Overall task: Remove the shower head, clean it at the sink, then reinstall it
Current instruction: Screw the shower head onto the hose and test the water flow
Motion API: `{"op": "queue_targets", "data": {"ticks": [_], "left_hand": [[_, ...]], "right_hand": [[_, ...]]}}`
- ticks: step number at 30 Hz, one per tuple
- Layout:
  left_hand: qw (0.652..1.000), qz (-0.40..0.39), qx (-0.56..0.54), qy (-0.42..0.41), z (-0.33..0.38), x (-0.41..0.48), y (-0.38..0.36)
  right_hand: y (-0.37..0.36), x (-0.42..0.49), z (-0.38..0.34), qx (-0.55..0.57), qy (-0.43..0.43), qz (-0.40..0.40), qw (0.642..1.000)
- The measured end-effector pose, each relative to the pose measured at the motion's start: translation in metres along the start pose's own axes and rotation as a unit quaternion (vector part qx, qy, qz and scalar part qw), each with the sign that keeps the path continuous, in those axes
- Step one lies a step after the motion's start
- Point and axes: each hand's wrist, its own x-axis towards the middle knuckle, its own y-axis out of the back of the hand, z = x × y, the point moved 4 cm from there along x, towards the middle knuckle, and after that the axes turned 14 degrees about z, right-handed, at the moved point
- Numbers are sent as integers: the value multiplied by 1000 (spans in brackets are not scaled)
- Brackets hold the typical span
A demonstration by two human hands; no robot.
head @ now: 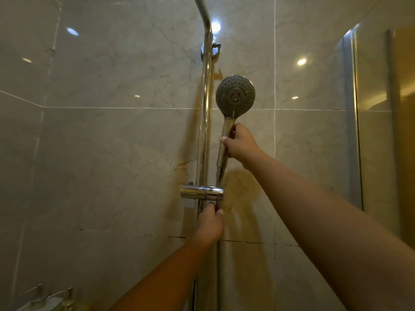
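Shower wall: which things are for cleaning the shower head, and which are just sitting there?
For the job:
- shower head, held by its handle
- hose below it
- holder on the rail

Just there:
- pump bottles, bottom left
- glass door, on the right
- wall tiles

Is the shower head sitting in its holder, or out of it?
Out. The right hand grips the shower head by its handle, and the handle's lower end shows above the chrome holder.
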Motion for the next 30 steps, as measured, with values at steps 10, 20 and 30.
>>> {"op": "queue_targets", "data": {"ticks": [10,20,30], "left_hand": [[995,-4,104,-12,-23,-13,-7],[978,18,187,-85,-35,-33,-4],[978,32,184,-91,-38,-38,-4]], "right_hand": [[-23,-21,28,-72,29,-17,997],[-28,-38,51,-57,11,-24,998],[-31,-48,58,-66,-6,-30,997]]}}
